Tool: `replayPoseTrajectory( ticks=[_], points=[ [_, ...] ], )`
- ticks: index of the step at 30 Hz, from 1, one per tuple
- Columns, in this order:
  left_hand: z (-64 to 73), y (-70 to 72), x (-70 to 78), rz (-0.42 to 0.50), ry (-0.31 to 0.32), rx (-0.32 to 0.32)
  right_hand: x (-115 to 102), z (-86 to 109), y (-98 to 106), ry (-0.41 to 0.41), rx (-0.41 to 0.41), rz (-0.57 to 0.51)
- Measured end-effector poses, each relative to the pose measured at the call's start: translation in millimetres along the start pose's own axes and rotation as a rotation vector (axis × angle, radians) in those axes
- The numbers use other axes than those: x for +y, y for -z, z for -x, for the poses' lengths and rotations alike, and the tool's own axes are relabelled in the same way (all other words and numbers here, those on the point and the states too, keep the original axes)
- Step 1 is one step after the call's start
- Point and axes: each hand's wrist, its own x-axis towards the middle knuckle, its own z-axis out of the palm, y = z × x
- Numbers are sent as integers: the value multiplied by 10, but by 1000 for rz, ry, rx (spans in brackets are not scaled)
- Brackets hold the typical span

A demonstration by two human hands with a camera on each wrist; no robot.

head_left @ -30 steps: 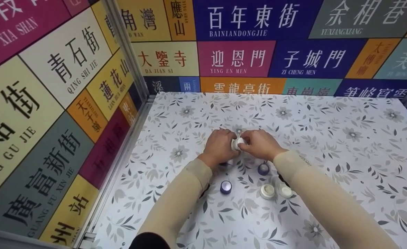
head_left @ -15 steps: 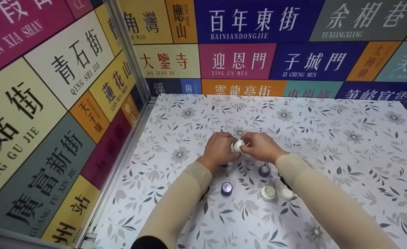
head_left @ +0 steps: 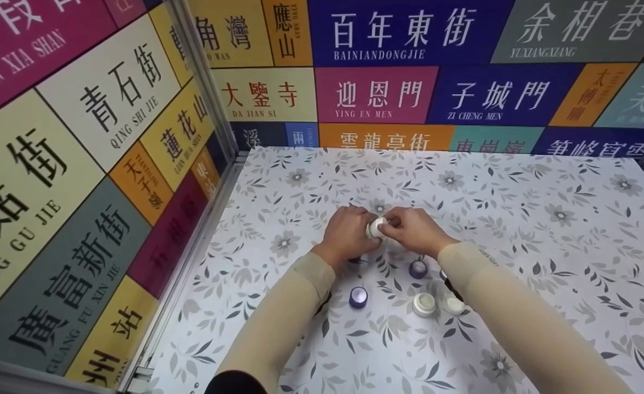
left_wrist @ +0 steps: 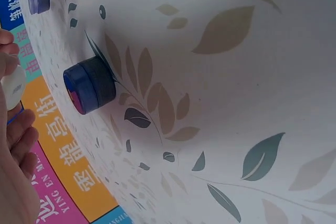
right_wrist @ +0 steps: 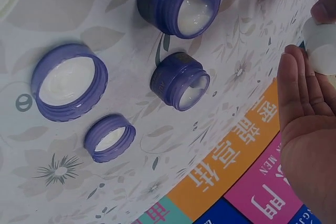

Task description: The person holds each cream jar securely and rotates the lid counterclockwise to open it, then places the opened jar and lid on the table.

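My left hand (head_left: 349, 232) grips a small white jar (head_left: 377, 227) above the middle of the table. From the other side, the thumb and fingers of my right hand (head_left: 417, 230) pinch its white end. In the right wrist view that white end (right_wrist: 321, 48) sits between thumb and fingers; a join between cap and body cannot be made out. A dark purple-blue jar (left_wrist: 89, 85) stands on the table below my left hand. Nearer me are a purple round piece (head_left: 358, 297), a second purple one (head_left: 418, 268), a white open jar (head_left: 424, 305) and a white round piece (head_left: 453, 304).
Two open purple jars of cream, one large (right_wrist: 181, 6) and one small (right_wrist: 181, 82), stand in the right wrist view. Beside them lie a large purple lid (right_wrist: 69, 82) and a small purple lid (right_wrist: 110, 137). Printed panels (head_left: 376, 93) border the flowered table (head_left: 518, 219).
My right fingers have shifted slightly around the white end of the jar, and its tilt has changed a little. Both hands stay in about the same place; the pieces on the table have not moved.
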Motion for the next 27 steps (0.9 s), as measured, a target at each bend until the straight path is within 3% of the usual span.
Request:
replayPoseTrajectory(
  ticks=[13, 27],
  points=[
    [-31, 7, 43, 35, -32, -52, 39, 35, 20, -31, -26, -65],
    [-12, 47, 0, 88, -54, -18, 34, 22, -1, -20, -35, -101]
  ],
)
